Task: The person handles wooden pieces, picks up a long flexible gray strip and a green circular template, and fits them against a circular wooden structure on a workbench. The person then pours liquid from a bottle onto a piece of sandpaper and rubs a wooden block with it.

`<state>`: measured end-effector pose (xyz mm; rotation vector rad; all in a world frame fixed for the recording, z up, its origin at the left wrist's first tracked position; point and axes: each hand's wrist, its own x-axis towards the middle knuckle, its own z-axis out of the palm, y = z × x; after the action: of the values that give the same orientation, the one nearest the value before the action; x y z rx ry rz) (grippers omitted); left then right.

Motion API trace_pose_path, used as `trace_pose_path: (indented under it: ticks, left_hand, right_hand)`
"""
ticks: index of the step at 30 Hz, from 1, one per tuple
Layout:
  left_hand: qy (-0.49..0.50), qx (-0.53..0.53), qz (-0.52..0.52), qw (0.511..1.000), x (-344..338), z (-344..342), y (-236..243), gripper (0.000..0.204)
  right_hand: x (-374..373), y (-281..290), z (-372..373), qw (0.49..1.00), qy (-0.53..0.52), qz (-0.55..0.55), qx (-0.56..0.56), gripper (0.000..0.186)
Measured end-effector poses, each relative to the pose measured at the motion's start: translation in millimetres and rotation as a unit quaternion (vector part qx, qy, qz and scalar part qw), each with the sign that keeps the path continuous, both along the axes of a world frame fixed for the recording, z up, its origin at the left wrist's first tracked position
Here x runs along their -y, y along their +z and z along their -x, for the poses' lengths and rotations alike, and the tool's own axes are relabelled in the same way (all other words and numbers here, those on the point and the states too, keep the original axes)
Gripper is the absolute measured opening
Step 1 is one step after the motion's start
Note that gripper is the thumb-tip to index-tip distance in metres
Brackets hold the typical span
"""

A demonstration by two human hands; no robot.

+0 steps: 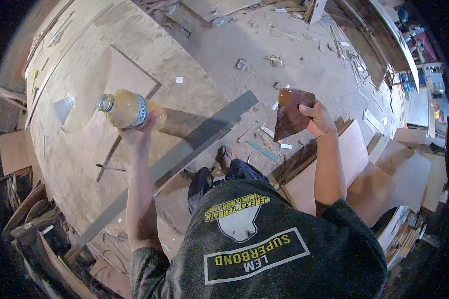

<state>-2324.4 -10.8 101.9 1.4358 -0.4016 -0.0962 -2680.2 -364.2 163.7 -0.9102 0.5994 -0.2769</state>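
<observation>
My left hand [139,135] is wrapped round a clear plastic bottle [120,112] with yellowish contents and a blue-and-white label. The bottle lies tilted nearly on its side above a large pale plywood sheet [184,60], its uncapped threaded mouth toward the left. Off to the right, my right hand [319,119] pinches a flat, dark brown, four-sided piece [289,117] that tapers toward its lower left corner; its material is unclear. That piece is held up over the littered floor, thumb on its near face.
A long dark grey strip [204,137] runs slantwise along the sheet's near edge. On the sheet lie a grey triangular piece [64,109], a small white square [179,79] and a thin dark stick [110,168]. Wooden panels [384,174] lean at the right. Offcuts litter the floor [254,60].
</observation>
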Motion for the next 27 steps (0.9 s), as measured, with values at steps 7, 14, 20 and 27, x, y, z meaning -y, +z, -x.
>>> trace_pose_path:
  ticks: [7, 14, 20, 27]
  left_hand:
    - [0.085, 0.093, -0.112, 0.986, -4.3, 3.7, -7.6, 0.093]
    - [0.178, 0.086, -0.147, 0.969, -24.4, 39.0, -12.8, 0.106]
    - [-0.015, 0.284, -0.370, 0.884, -16.7, 159.6, -68.0, 0.057]
    - [-0.149, 0.356, -0.371, 0.845, 51.7, 154.9, -78.8, 0.057]
  right_hand:
    - [7.1, -13.1, -5.2, 0.999, 0.036, 0.011, 0.006, 0.060]
    - [11.4, 1.8, -7.7, 1.000, 0.021, -0.002, -0.001, 0.062]
    - [14.9, -10.9, -22.8, 0.989, 0.031, 0.127, -0.071, 0.048]
    - [-16.1, 5.4, -79.9, 0.853, 0.256, 0.404, -0.210, 0.032]
